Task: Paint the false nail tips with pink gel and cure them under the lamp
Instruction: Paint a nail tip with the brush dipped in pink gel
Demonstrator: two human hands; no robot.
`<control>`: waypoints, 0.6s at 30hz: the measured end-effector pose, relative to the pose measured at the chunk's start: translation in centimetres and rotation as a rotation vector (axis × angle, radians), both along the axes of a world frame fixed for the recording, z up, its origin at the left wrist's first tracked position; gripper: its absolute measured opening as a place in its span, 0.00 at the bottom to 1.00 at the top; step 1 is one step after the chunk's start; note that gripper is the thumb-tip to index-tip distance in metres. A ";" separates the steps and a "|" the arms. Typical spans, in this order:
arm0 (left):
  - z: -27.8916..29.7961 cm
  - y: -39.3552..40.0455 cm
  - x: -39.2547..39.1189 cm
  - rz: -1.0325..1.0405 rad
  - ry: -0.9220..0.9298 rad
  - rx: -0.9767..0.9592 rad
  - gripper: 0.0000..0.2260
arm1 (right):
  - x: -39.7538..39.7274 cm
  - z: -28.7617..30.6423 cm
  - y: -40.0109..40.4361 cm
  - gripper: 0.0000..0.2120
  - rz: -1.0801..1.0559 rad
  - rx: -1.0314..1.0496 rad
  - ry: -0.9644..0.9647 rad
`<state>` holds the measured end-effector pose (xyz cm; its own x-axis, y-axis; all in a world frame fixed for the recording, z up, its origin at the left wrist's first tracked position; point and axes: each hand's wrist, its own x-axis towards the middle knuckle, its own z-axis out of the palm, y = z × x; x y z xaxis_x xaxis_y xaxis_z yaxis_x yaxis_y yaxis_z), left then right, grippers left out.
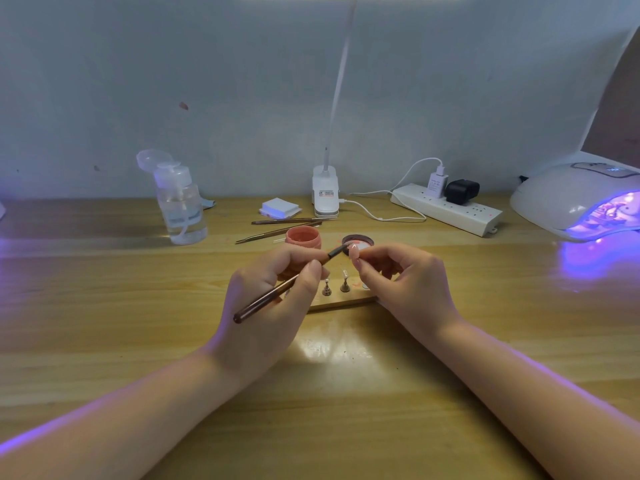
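My left hand [277, 289] grips a dark brown brush [277, 292], its tip touching a pink false nail tip [354, 252]. My right hand [398, 278] pinches that tip at its lower end. Under my hands lies a wooden strip [341, 302] with two small metal nail stands [335, 286], each carrying a clear tip. The open pink gel pot [303, 238] stands just behind, its lid [358, 241] beside it. The white curing lamp [575, 199] glows violet at the far right.
A clear pump bottle [180, 206] stands at the left back. Two spare brushes [284, 226], a white pad stack [280, 206], a clip lamp base [325, 195] and a power strip [446, 209] with plugs and cables line the back of the wooden table [104, 306].
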<state>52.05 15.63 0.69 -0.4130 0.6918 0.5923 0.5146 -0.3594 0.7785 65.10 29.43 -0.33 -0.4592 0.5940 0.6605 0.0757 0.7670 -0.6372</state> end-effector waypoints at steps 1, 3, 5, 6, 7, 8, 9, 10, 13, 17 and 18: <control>0.0 0.1 0.0 0.001 -0.011 -0.008 0.08 | 0.0 0.0 0.0 0.04 0.004 -0.009 0.005; 0.0 0.1 -0.1 -0.016 -0.014 -0.024 0.07 | 0.0 0.0 0.0 0.03 0.013 -0.028 0.012; -0.1 -0.1 -0.2 -0.046 -0.024 -0.024 0.06 | 0.0 0.0 0.0 0.03 0.015 -0.034 0.011; -0.1 -0.2 -0.2 -0.050 -0.033 -0.013 0.07 | 0.0 0.0 0.0 0.03 0.015 -0.037 0.014; 0.0 -0.2 -0.3 -0.049 -0.047 0.000 0.09 | 0.0 0.0 0.0 0.03 0.016 -0.041 0.016; 0.0 -0.1 -0.3 -0.043 -0.061 0.015 0.09 | -0.1 0.0 -0.1 0.03 0.019 -0.042 0.015; 0.0 -0.1 -0.3 -0.037 -0.073 0.024 0.09 | -0.1 0.0 -0.1 0.03 0.022 -0.038 0.014; 0.0 0.0 -0.3 -0.030 -0.079 0.026 0.07 | -0.1 0.1 -0.1 0.03 0.026 -0.032 0.012; 0.0 0.1 -0.1 -0.023 -0.055 -0.016 0.07 | 0.0 0.0 0.0 0.03 0.030 -0.027 -0.007; 0.0 -0.2 0.0 -0.041 -0.045 -0.012 0.08 | 0.1 0.0 -0.1 0.03 0.021 -0.020 -0.002; 0.0 -0.2 0.0 -0.034 -0.043 0.002 0.09 | 0.1 0.0 -0.1 0.03 0.021 -0.022 0.000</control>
<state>52.02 15.38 0.74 -0.4144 0.7046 0.5760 0.4685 -0.3774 0.7988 65.15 29.34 -0.28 -0.4715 0.5990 0.6472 0.0599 0.7540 -0.6542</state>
